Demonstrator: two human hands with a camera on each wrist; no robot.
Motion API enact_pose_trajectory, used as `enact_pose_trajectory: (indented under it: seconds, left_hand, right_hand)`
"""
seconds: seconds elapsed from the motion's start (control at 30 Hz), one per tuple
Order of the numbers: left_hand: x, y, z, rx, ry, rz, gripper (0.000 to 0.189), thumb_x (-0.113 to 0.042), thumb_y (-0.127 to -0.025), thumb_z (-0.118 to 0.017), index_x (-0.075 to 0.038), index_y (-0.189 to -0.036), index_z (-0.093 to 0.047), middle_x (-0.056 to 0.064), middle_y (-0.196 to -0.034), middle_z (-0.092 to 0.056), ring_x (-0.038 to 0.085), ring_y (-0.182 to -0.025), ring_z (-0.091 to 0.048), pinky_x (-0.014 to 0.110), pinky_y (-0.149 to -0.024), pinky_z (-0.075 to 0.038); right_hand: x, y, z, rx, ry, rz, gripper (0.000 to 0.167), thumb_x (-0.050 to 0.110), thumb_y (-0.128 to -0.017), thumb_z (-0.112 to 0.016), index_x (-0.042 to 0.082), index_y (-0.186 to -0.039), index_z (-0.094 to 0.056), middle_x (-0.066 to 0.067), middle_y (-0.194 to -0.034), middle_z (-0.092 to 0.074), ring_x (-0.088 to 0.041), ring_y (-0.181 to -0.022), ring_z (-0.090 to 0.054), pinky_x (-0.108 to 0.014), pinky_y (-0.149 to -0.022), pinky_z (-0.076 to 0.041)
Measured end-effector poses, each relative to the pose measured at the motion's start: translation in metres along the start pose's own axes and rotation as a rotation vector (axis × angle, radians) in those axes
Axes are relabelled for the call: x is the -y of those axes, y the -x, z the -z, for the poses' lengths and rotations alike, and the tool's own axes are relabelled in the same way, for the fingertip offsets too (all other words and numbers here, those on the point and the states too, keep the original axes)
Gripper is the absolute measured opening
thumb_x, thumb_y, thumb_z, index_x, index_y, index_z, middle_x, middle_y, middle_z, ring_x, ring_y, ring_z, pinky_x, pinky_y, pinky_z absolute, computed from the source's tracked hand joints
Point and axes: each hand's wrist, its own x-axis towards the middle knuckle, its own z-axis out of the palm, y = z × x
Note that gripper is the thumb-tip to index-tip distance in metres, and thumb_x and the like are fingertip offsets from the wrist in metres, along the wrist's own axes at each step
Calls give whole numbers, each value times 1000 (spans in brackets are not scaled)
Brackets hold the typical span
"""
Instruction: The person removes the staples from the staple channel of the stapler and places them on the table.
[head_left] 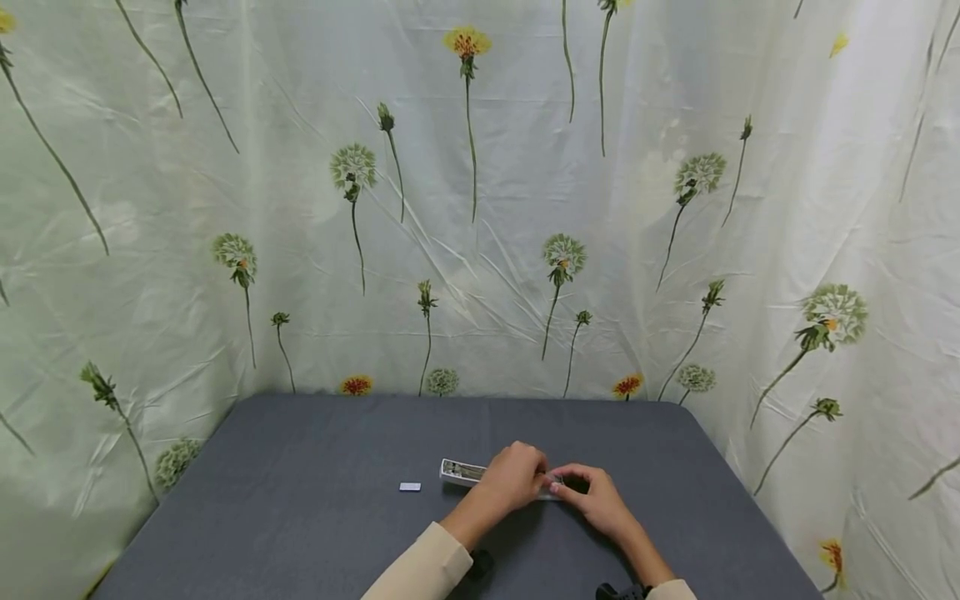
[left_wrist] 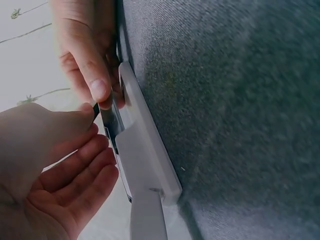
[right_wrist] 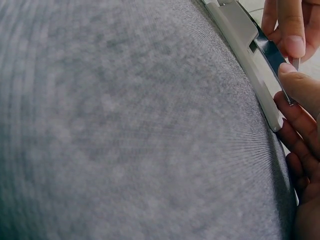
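Observation:
A white stapler [head_left: 459,472] stands opened on the grey table, its metal inside showing at the left end in the head view. My left hand [head_left: 513,477] reaches over its middle and pinches a thin grey strip [right_wrist: 296,63], like a row of staples, between thumb and fingers. Around the right end, my right hand [head_left: 598,498] grips the stapler, its thumb on the dark metal rail [right_wrist: 272,56] and its fingers by the white base [left_wrist: 145,115]. The two hands' fingertips almost meet there. In the head view the left hand hides the stapler's middle.
A small pale block [head_left: 410,487] lies on the table [head_left: 315,467] left of the stapler. Behind the table's far edge hangs a pale curtain [head_left: 510,167] printed with dandelions. Dark wrist straps show below both hands.

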Motion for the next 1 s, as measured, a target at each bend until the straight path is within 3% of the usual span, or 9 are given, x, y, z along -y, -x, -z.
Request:
enact_pose_trajectory:
  seconds: [0.4, 0.67, 1.0]
  left_hand:
    - [7, 7, 4, -25, 10, -23, 9, -23, -94, -77, -15, -97, -80, -1, -92, -76, 9, -81, -69, 22, -70, -56]
    - [11, 14, 8, -37, 42, -16, 10, -24, -95, -76, -15, -98, -80, -1, -94, -75, 8, -83, -69, 22, -71, -56]
    - [23, 21, 7, -80, 65, -51, 12, -25, -95, -77, -15, -98, -80, -2, -92, -74, 5, -82, -67, 21, -72, -55]
  right_hand:
    - [3, 0, 1, -10, 3, -20, 23, 30, -93, -77, 15, -111, -77, -3, -111, -76, -4, -99, -65, -23, -87, -50]
    - [2, 0, 2, -1, 12, -11, 24, 32, -93, -77, 16, -112, -77, -3, -111, -76, -5, -98, -65, -23, -85, -50]
    - [2, 0, 0, -5, 13, -19, 25, 32, -93, -77, 16, -112, -77, -4, -113, -76, -4, -97, -65, -23, -85, -50]
